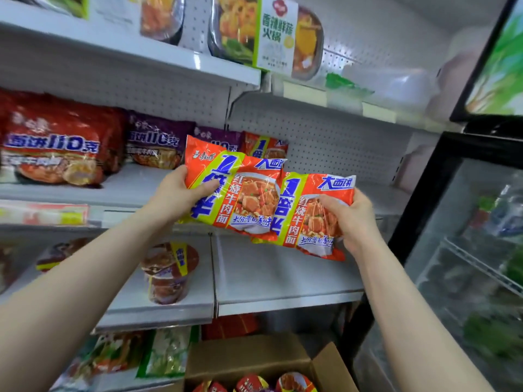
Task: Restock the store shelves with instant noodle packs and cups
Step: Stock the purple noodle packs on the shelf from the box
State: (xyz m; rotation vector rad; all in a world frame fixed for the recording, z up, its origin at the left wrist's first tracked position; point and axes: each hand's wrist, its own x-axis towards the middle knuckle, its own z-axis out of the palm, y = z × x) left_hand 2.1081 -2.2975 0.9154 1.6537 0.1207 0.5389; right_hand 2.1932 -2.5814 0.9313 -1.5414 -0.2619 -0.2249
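Noodle pack (235,190) gripped at outer edge by left hand (181,193); second pack (311,219) gripped likewise by right hand (351,219). Both packs upright, face-on, inner edges overlapping between hands. Bare shelf stretch (382,199) lies beyond right hand, nearer that side. Matching shelved pack (266,147) sits beyond noodle pack.

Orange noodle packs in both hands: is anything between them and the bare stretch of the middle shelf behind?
Nothing visible does: the left pack and right pack hover before the middle shelf, bare right of the shelved orange pack.
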